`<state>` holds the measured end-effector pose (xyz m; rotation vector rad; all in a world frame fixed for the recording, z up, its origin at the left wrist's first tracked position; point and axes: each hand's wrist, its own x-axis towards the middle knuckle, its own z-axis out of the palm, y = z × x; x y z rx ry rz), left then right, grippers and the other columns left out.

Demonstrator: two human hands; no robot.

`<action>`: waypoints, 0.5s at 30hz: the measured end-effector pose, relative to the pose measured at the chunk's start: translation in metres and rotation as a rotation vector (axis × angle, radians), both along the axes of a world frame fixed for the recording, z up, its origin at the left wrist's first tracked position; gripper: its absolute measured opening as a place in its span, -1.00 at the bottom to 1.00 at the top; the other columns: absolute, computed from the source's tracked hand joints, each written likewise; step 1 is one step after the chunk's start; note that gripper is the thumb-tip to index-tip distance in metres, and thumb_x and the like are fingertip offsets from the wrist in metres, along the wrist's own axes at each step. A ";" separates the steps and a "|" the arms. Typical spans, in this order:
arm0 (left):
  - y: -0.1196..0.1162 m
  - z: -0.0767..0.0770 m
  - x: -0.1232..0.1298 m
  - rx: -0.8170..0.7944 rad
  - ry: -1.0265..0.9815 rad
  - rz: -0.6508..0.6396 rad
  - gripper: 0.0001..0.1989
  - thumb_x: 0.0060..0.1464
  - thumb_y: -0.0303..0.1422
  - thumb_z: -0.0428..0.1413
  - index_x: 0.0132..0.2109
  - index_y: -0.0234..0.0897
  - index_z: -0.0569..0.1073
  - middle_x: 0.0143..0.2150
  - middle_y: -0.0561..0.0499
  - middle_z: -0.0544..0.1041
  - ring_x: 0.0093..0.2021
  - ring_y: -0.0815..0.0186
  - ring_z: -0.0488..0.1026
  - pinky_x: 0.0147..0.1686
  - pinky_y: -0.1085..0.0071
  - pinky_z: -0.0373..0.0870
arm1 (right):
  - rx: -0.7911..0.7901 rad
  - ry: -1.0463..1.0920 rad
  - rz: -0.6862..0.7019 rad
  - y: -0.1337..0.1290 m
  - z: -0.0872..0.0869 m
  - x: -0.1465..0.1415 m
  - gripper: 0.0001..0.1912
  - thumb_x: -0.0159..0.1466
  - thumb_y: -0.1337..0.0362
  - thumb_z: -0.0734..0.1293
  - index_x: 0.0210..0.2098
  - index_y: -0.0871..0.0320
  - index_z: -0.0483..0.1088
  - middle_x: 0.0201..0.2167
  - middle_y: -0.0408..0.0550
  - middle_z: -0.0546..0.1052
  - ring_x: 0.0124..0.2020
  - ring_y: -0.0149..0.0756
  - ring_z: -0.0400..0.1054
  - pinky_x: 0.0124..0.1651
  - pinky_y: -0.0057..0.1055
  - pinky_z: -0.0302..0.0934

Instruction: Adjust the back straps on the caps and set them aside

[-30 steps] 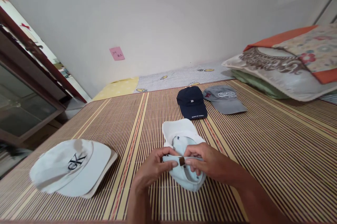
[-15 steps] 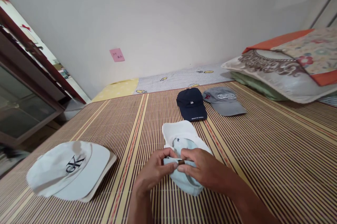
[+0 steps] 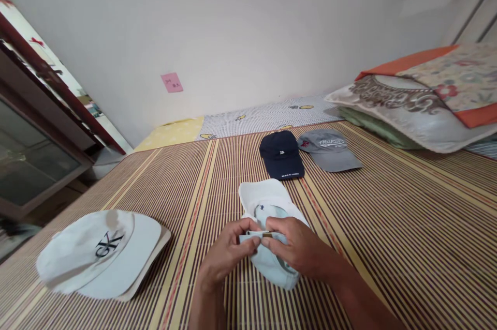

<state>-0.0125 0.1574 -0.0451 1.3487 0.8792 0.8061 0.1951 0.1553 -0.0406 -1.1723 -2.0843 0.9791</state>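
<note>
A pale blue cap with a white brim (image 3: 264, 191) lies on the striped mat, its inside facing up and its brim pointing away from me. My left hand (image 3: 232, 247) pinches the left part of the cap's back strap between thumb and fingers. On the right part of the strap, my right hand (image 3: 297, 244) has a similar pinch, beside a small brownish buckle (image 3: 267, 235). The thumbs almost meet at the buckle. Beyond the brim sit a navy cap (image 3: 281, 154) and a grey cap (image 3: 330, 150), side by side.
At the left, a white cap with black letters (image 3: 97, 252) rests on another, beige brim (image 3: 143, 273). Pillows (image 3: 419, 107) are piled at the right on the striped mat (image 3: 217, 190). A wall with a pink note (image 3: 172, 83) stands behind; a cabinet (image 3: 34, 149) is at far left.
Both hands keep their pinch on the strap, with the thumbs and strap shifted slightly near the buckle. The whole view has moved a little; the other caps lie as before.
</note>
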 end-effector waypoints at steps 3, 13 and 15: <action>0.002 0.000 -0.001 0.002 0.019 -0.008 -0.64 0.09 -0.08 0.34 -0.28 -0.29 0.48 -0.42 0.12 0.35 -0.43 0.41 0.21 -0.40 0.46 0.13 | -0.063 0.058 0.040 0.002 -0.002 0.002 -0.65 0.41 0.17 0.26 -0.48 0.08 0.15 -0.56 -0.26 0.28 -0.47 -0.36 0.22 -0.38 -0.37 -0.02; 0.000 0.002 -0.008 0.036 0.081 0.009 -0.67 0.11 -0.04 0.30 -0.32 -0.24 0.54 -0.44 0.10 0.35 -0.39 0.32 0.18 -0.36 0.38 0.10 | -0.174 0.134 0.064 0.007 0.016 0.034 -0.73 0.40 0.21 0.26 -0.42 0.14 0.38 -0.47 -0.14 0.47 -0.40 -0.26 0.34 -0.34 -0.35 0.10; 0.001 0.003 -0.008 0.044 0.075 0.008 -0.68 0.12 -0.06 0.30 -0.33 -0.22 0.54 -0.42 0.09 0.36 -0.38 0.31 0.19 -0.36 0.37 0.10 | -0.202 0.152 0.116 0.005 0.015 0.040 -0.84 0.35 0.26 0.31 -0.33 0.17 0.48 -0.43 -0.11 0.53 -0.36 -0.23 0.40 -0.30 -0.35 0.17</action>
